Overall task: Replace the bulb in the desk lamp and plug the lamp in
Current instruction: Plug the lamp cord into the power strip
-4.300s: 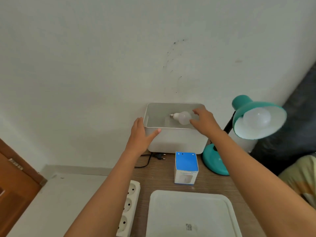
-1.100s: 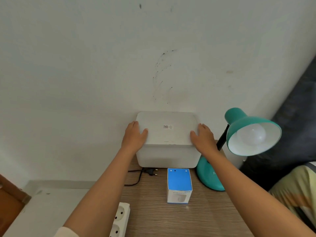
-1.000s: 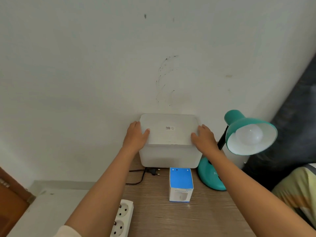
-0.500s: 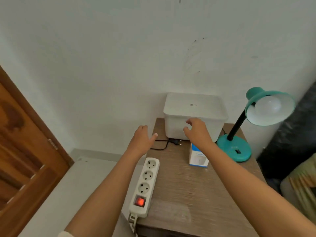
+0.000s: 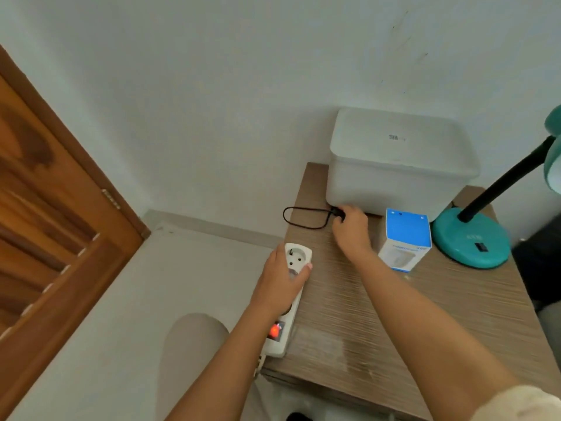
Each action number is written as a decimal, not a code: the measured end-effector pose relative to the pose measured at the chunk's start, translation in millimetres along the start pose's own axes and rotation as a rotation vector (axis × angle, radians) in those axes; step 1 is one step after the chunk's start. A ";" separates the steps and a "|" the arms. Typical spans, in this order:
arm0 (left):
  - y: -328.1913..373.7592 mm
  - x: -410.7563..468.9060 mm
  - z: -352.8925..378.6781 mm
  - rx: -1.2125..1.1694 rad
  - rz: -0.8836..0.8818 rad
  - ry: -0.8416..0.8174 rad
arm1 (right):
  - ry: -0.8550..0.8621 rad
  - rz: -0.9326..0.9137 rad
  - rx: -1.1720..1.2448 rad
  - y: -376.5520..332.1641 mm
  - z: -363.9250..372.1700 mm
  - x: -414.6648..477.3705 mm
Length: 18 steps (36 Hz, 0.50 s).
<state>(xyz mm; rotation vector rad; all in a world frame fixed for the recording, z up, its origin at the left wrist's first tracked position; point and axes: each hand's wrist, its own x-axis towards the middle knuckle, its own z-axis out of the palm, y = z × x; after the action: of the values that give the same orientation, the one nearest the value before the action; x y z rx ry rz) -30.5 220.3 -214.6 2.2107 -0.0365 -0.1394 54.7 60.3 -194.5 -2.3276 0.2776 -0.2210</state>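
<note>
The teal desk lamp (image 5: 471, 237) stands at the table's right rear, its shade cut off by the frame edge. Its black cord (image 5: 303, 218) loops over the table's left rear corner. My right hand (image 5: 350, 229) closes on the black plug (image 5: 337, 212) at the foot of the white bin. My left hand (image 5: 280, 279) lies on the white power strip (image 5: 296, 262), gripping its far half; its red switch glows. The old bulb is hidden inside the lidded bin.
A white lidded storage bin (image 5: 397, 165) stands against the wall at the back of the wooden table (image 5: 425, 314). A blue-and-white bulb box (image 5: 405, 240) stands between bin and lamp base. A wooden door (image 5: 39, 226) is at the left.
The lid went onto the bin, then both hands left it. My left hand dropped onto the power strip and my right hand reached the plug by the bin.
</note>
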 end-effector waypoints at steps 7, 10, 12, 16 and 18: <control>-8.1 2.6 4.9 0.029 0.019 0.024 | -0.018 -0.019 -0.166 15.7 18.7 9.7; -8.0 2.6 5.4 0.021 0.028 0.039 | -0.029 -0.039 -0.223 17.4 17.8 11.4; -7.4 2.0 5.5 0.021 0.035 0.048 | -0.034 -0.035 -0.243 17.1 15.5 11.5; -7.5 1.4 5.5 0.034 0.023 0.047 | -0.055 -0.002 -0.300 15.1 11.9 5.0; -7.6 1.5 5.3 0.039 0.018 0.043 | -0.086 0.018 -0.348 13.8 9.0 -0.1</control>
<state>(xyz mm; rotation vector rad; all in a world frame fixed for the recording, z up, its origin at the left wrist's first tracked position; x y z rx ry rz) -29.8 220.5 -223.9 2.2507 -0.0355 -0.0823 55.0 57.1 -210.6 -2.6686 0.3138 -0.0660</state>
